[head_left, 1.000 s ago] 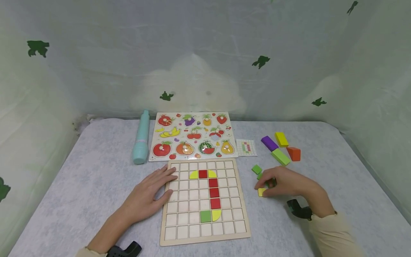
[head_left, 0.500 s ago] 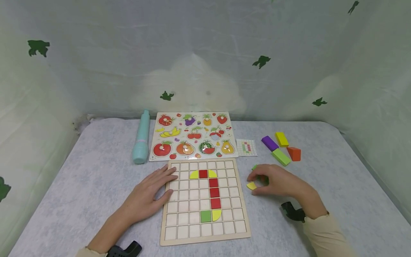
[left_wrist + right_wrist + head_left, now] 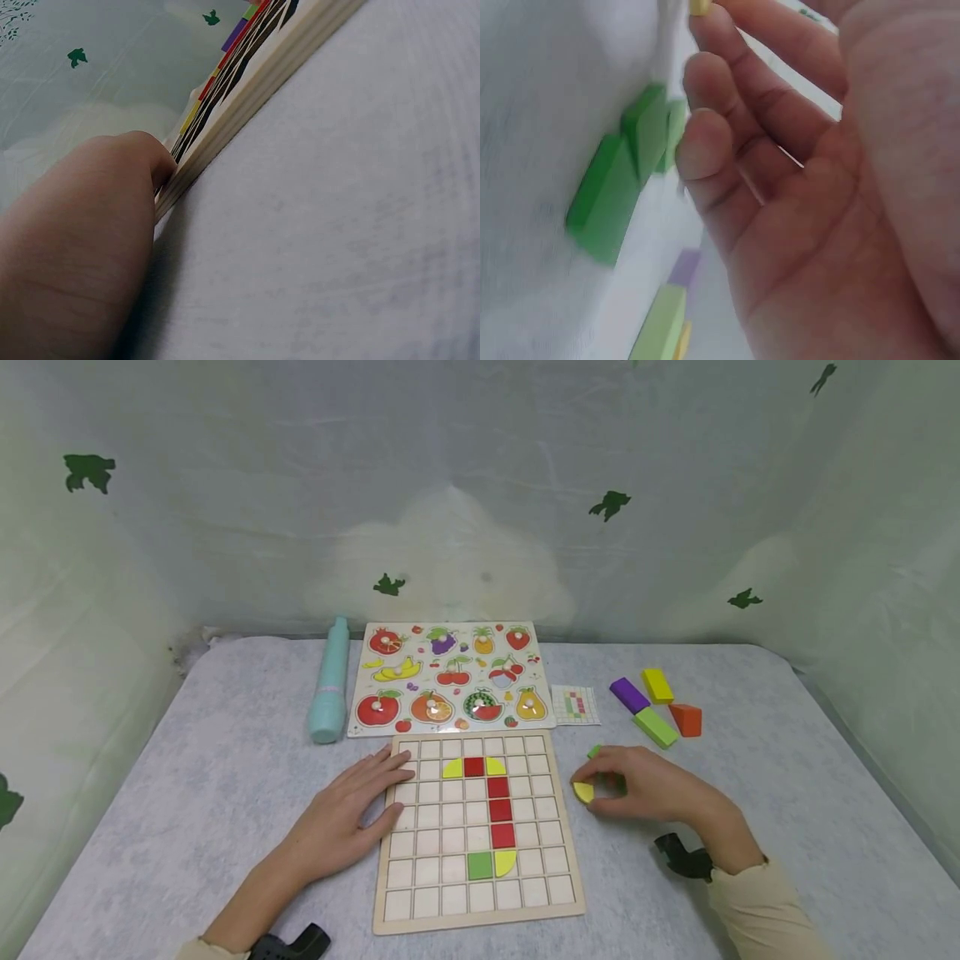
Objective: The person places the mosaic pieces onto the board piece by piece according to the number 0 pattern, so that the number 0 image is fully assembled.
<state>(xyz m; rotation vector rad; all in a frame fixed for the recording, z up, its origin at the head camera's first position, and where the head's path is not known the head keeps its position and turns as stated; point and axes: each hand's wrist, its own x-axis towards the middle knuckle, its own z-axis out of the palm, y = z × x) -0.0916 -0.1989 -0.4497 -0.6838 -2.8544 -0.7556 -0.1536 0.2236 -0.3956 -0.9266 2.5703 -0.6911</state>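
A wooden grid board lies flat with red squares, yellow quarter-rounds and a green square set in its cells. My left hand rests along the board's left edge, fingers spread over the rim. Just off the board's right edge, my right hand pinches a yellow quarter-round piece between thumb and fingertips. Several green square pieces lie under the right hand in the right wrist view; in the head view most are hidden by it.
Behind the board lies a fruit peg puzzle, with a teal bottle-shaped object at its left and a small pattern card at its right. Purple, yellow, light green and orange blocks lie at the back right.
The right hand has moved left toward the board with the yellow quarter-round, after picking at it farther right. The left hand and the board have stayed still.
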